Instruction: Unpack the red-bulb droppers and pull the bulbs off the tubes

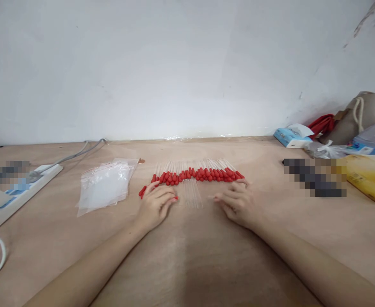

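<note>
A row of droppers with clear thin tubes and red rubber bulbs (203, 174) lies across the table, the bulbs toward me. Just in front of it is a bundle of loose clear glass tubes (192, 196). My left hand (157, 202) is closed in a pinch, and a red bulb (176, 198) shows at its fingertips. More red bulbs (142, 191) lie beside its fingers. To the right of the loose tubes, my right hand (238, 202) pinches a thin clear tube (211, 197) whose end points left. Most of that tube is hidden by the fingers.
Clear zip bags (106, 185) are stacked left of the droppers. A white power strip (24, 192) with cords lies at far left. On the right are a blue tissue pack (292, 137), a yellow pack (371, 177) and a blurred dark object (315, 177). A wall (174, 72) closes the back.
</note>
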